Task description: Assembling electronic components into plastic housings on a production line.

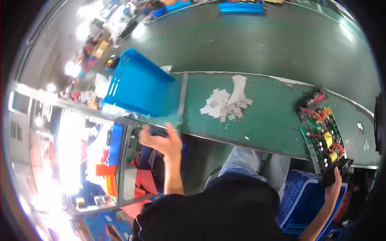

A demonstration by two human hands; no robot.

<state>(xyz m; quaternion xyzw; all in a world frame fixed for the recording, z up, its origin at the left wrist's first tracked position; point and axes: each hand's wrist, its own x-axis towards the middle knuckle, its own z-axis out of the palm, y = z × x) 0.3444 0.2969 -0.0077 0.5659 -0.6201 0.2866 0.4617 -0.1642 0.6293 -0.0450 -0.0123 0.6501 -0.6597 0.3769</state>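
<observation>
The left hand (161, 141) is stretched out in front of the body, on the person's left side. Its back faces up and the fingers (146, 134) curl over and down (the tips are hidden, so what they touch cannot be told). The bare left forearm runs straight back to a dark sleeve. The right hand (333, 182) is low on the right side. Its fingers are closed around something, and the bare right forearm slants down toward the bottom edge.
</observation>
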